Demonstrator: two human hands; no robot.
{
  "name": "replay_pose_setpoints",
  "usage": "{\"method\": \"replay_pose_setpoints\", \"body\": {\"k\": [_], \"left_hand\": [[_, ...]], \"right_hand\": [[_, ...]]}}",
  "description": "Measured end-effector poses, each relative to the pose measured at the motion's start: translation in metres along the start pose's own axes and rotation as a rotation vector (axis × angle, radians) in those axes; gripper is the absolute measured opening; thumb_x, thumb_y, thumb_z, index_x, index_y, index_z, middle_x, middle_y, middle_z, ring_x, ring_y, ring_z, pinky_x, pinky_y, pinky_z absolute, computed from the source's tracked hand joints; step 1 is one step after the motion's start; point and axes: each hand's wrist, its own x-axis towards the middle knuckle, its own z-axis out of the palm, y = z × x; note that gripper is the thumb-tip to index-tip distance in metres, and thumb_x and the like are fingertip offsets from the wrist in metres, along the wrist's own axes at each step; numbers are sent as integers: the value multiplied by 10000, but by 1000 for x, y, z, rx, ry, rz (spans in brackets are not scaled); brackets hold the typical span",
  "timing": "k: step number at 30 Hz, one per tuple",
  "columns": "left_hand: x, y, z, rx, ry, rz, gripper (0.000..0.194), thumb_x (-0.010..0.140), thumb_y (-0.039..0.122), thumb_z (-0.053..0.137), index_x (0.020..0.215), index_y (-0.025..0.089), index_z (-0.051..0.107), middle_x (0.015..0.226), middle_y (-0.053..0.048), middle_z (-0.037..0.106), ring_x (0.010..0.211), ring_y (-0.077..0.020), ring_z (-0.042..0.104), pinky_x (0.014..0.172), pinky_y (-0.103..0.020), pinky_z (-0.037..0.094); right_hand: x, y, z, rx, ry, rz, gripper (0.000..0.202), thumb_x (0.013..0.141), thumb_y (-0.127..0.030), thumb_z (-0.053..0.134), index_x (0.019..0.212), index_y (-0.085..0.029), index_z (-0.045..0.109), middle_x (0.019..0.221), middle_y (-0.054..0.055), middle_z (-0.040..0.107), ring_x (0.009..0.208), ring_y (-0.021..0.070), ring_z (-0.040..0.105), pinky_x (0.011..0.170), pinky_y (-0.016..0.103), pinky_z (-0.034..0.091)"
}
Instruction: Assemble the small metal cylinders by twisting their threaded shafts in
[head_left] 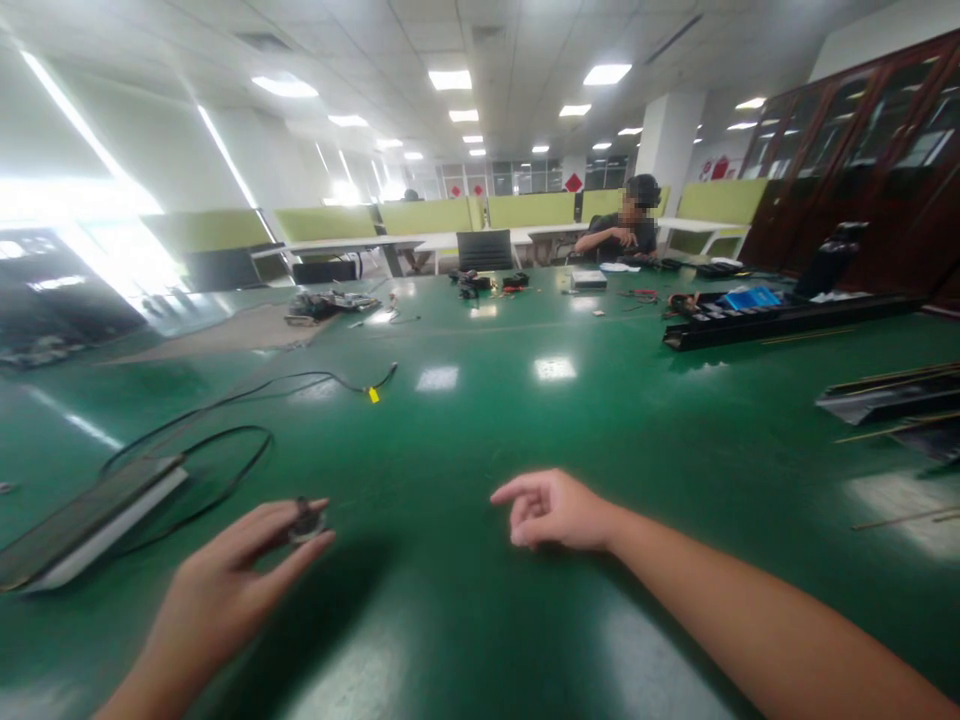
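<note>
At the lower left, my left hand (225, 585) is closed on a small dark part with a metallic glint (308, 522), pinched between thumb and fingers. Blur hides its exact kind. This hand is raised above the green tabletop (420, 450), and its shadow falls to the right. Right of the middle, my right hand (551, 510) hovers over the table with nothing in it. Its index finger points left, the other fingers are loosely bent and the thumb stands apart. A long flat grey device (97, 520) with a black cable (259, 430) lies left of my left hand.
A yellow-tagged cable (374, 395) crosses the table. Farther back lie electronic parts (330, 305), dark pieces (472, 285) and a silver box (589, 281). A long black tray (787, 318) and black rails (892, 392) are on the right. Another person (626, 235) sits at the far edge.
</note>
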Motion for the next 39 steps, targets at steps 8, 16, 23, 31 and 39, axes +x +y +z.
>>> {"method": "replay_pose_setpoints", "body": {"k": [8,16,23,31,39], "left_hand": [[51,94,89,-232,-287,265,362,864,326,661,1214,248,611,1077,-44,706,934,-188,681,853,-315,563],[36,92,117,-400,-310,365,219,843,241,681,1059,225,649,929,-34,682,831,-158,642,767,-276,515],[36,86,122,-470,-322,349,254,829,235,714,1078,252,669,949,-31,695,856,-163,638,783,-291,502],[35,86,122,-423,-283,301,293,817,277,723,1105,237,682,914,-42,697,815,-168,638,745,-294,515],[34,88,125,-392,-311,320,256,820,290,718,1071,243,700,929,-41,718,834,-180,652,780,-317,513]], "right_hand": [[5,5,-8,-235,390,-164,468,704,-117,698,1165,-139,619,771,-9,643,623,102,571,650,252,484],[3,9,0,-510,359,-196,435,715,-58,638,1133,-175,610,872,9,656,642,101,579,602,217,461],[-3,2,5,-740,352,-208,271,718,-101,668,973,-188,683,851,25,669,708,148,599,637,250,459],[-6,3,8,-740,356,-222,266,734,-163,715,996,-202,689,858,25,671,678,151,576,636,263,444],[-8,1,12,-725,346,-246,270,743,-180,723,1010,-203,685,877,25,680,700,154,600,661,268,463]]}}
